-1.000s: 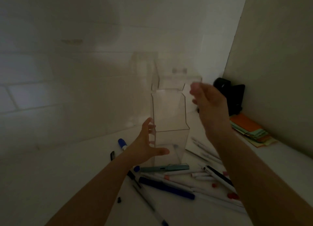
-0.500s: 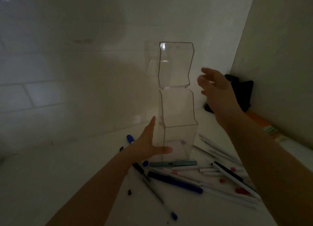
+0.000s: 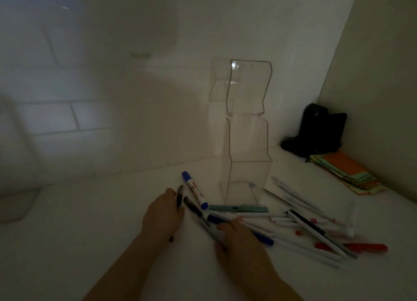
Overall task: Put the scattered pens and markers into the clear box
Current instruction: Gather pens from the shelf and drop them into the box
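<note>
Pens and markers [image 3: 282,224] lie scattered on a pale, smooth desk [image 3: 90,233] in dim light, most of them fanned out beyond and to the right of the right hand [image 3: 239,239]. That hand rests palm down on the near end of the pile, fingers loosely curled over a few thin barrels; whether it grips any of them cannot be told. The left hand [image 3: 163,212] lies flat beside it, fingers together, fingertips touching a short black pen [image 3: 179,197]. Just beyond the left hand's fingertips sits a white marker with blue caps [image 3: 195,190]. A tall clear box [image 3: 247,160] of hard, glossy plastic stands upright beyond both hands, its hinged lid flipped up, its square interior seemingly empty. A teal pen [image 3: 239,208] lies across the box's foot. Far right of the hands, a stack of orange and green paper [image 3: 347,174] lies by a black object [image 3: 320,129] in the corner.
</note>
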Motion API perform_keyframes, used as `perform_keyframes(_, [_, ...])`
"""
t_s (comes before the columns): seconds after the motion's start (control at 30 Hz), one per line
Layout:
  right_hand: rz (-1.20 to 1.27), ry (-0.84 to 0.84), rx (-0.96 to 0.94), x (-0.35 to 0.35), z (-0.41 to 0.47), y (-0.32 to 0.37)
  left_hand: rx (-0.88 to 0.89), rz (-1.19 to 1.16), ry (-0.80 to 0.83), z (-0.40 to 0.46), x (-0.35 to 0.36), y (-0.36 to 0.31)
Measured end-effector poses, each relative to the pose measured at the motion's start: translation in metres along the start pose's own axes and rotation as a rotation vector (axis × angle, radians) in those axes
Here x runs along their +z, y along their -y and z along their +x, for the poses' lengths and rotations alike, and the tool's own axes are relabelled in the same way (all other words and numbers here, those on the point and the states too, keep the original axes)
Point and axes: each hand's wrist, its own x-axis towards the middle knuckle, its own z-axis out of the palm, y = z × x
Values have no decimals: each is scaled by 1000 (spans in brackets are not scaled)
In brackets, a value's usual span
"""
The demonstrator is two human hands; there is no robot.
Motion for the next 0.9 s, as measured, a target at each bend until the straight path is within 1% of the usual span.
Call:
perform_keyframes(0.07, [-104,5,-17,2,2,0,-15,47,19,0,-7,-1])
perform_keyframes(0.1, [-137,11,-14,1,2,-1,-37,-2,40,0,-9,0])
perform_keyframes(0.13, [-161,15,-9,1,3,-4,-72,-126,61,0,-11,1])
perform_keyframes(0.2, [-137,-12,-5,1,1,-9,-177,-507,97,-4,-12,4])
perform_keyframes(0.27, [46,-121,6,1,0,-12,-260,-793,100,-9,-7,3])
perform_keyframes(0.33, [318,-223,49,1,1,-8,-294,-971,118,-19,-1,-4])
perform_keyframes(0.37, [432,-237,58,1,3,-4,-271,-1024,139,-26,2,-9])
perform_keyframes(0.4, [497,-234,55,2,5,2,-221,-1046,170,-33,4,-15])
perform_keyframes(0.43, [509,-228,30,3,8,8,-155,-1047,203,-40,7,-20])
perform_keyframes(0.5, [463,-195,-62,7,11,20,-66,-1042,230,-48,11,-25])
perform_keyframes(0.53, [446,-150,-103,8,11,23,-75,-1074,213,-50,12,-25])
perform_keyframes(0.6, [423,-83,-141,8,10,24,-150,-1201,132,-46,9,-21])
perform_keyframes(0.63, [403,-93,-144,5,10,22,-186,-1240,74,-43,6,-18])
perform_keyframes(0.7, [293,-170,-135,4,11,14,-221,-1255,-28,-38,4,-12])
perform_keyframes(0.73, [225,-189,-121,5,11,10,-213,-1255,-60,-37,4,-11])
perform_keyframes(0.77, [155,-173,-106,7,12,7,-197,-1254,-81,-37,5,-11])
perform_keyframes(0.83, [10,-88,-99,12,14,5,-155,-1217,-101,-37,8,-10])
perform_keyframes(0.9, [-93,-51,-109,16,16,8,-121,-1151,-108,-36,10,-8])
